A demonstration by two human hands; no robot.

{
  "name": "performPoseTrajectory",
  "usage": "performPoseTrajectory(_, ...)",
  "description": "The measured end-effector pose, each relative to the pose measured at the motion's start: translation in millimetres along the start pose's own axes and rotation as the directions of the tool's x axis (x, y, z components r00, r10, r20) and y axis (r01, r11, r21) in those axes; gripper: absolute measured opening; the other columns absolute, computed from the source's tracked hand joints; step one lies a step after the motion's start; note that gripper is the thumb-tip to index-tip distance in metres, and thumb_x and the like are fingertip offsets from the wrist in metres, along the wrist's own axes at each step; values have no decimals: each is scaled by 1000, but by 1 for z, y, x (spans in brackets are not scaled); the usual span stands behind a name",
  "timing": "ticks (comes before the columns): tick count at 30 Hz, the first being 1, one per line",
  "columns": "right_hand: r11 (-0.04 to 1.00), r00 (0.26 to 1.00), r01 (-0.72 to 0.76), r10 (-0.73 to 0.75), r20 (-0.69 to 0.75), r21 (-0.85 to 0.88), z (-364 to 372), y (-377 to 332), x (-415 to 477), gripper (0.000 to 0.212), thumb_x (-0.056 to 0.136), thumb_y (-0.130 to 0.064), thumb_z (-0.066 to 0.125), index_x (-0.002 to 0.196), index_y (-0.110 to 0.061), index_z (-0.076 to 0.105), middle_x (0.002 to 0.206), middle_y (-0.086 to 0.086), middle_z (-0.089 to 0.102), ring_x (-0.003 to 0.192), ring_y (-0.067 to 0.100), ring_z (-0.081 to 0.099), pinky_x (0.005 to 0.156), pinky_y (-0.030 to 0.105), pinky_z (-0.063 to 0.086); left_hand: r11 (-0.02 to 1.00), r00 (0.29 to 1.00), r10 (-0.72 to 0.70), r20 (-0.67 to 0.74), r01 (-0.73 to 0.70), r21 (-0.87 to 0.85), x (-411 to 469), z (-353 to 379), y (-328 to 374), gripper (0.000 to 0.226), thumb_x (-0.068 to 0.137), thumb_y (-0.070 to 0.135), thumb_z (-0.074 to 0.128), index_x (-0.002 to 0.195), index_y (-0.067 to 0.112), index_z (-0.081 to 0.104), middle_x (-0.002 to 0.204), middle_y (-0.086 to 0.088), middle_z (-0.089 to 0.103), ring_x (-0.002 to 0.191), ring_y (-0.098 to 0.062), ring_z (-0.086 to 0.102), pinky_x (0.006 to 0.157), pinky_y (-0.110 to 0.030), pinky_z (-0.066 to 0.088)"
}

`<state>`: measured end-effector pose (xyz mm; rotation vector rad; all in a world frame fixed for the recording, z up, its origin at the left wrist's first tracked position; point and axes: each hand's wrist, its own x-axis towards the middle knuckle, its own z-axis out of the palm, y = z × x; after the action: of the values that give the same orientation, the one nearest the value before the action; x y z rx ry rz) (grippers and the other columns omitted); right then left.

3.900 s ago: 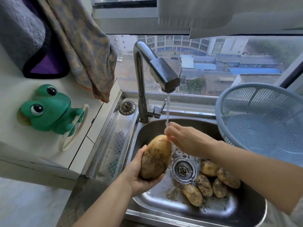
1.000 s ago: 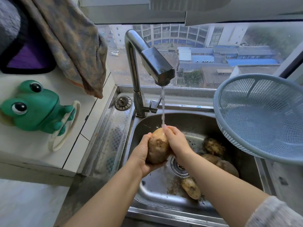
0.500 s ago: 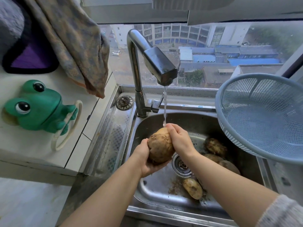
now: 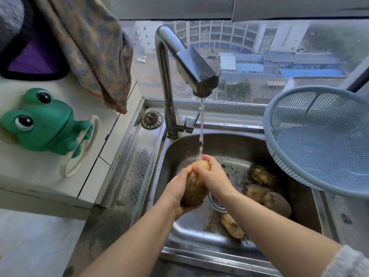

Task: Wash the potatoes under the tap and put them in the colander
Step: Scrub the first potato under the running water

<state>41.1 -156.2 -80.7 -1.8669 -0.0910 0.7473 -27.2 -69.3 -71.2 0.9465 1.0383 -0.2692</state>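
Observation:
A large muddy potato [image 4: 194, 186] is held over the steel sink [image 4: 223, 250], right under the stream running from the tap [image 4: 196, 71]. My left hand [image 4: 178, 188] cups it from below and the left. My right hand [image 4: 212, 176] wraps over its top and right side, where the water lands. Several dirty potatoes [image 4: 276, 203] lie on the sink floor to the right of the drain, one [image 4: 232, 225] nearer the front. The blue-grey colander [image 4: 319, 136] sits tilted on the sink's right edge with nothing in it.
A green frog holder [image 4: 43, 122] with a ring hangs on the tiled wall at left. Cloths [image 4: 89, 48] hang above it. A sink plug [image 4: 151, 120] lies on the ledge left of the tap. A window is behind the sink.
Both hands have stayed under the stream with the potato. It has turned in my hands and my right hand has slid further over its top.

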Motion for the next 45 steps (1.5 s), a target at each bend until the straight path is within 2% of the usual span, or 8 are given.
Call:
performPoseTrajectory(9,984,986,-158,161,-37,86,0,-6,14,22,102,-25,40,106,-20,61,104,2,59,100,19,54,87,33,46,954,958,270,-99,-253,158,5,-3,-20,50,90,46,59,135,25,50,118,-8,61,102,-28,63,81,-48,59)
performPoseTrajectory(17,971,992,108,-120,-44,-214,2,8,-1,43,99,-34,44,138,-16,47,136,8,49,124,21,46,108,36,36,986,988,151,19,-152,69,2,-7,-9,32,88,51,61,110,28,67,109,-11,69,98,-32,68,60,-36,56)
performPoseTrajectory(20,931,987,141,-161,-30,-338,-1,-3,1,33,98,-34,45,119,-17,63,119,7,61,113,22,53,93,33,40,951,962,270,40,-272,149,3,-9,-11,53,76,57,67,118,25,65,110,-9,70,98,-26,68,66,-36,58)
performPoseTrajectory(26,924,953,-212,268,141,-319,-16,-36,22,28,100,-32,45,98,-10,63,106,12,63,101,27,61,93,38,49,734,854,516,72,-483,478,-1,-21,-15,62,80,50,69,135,29,49,121,2,58,109,-17,59,93,-39,54)
performPoseTrajectory(32,930,980,-197,197,32,312,0,-9,12,31,100,-33,41,101,-18,68,109,8,64,103,24,59,96,45,50,982,983,186,-4,-185,30,-12,-16,-9,41,88,50,60,121,26,60,118,-11,63,102,-30,63,68,-40,59)
performPoseTrajectory(36,982,965,171,-151,-214,80,18,-1,-11,35,99,-35,38,119,-18,62,114,-4,59,111,13,52,104,37,41,960,994,-87,62,100,-260,-16,-10,-4,45,85,51,64,112,15,64,112,-17,66,97,-33,66,64,-42,58)
performPoseTrajectory(39,950,944,274,-296,-148,-151,11,-7,-13,36,93,-37,52,121,-17,64,119,-2,55,109,11,51,97,25,38,969,994,-62,91,81,-232,-16,-9,1,47,85,52,63,114,16,66,110,-16,68,93,-29,66,58,-36,58)
performPoseTrajectory(45,980,998,62,-57,28,-188,-4,-40,19,30,98,-22,46,102,-10,73,105,3,64,108,22,58,96,38,47,972,973,231,20,-232,46,-15,-6,8,31,90,48,57,112,26,64,112,-14,68,95,-32,67,57,-34,54)
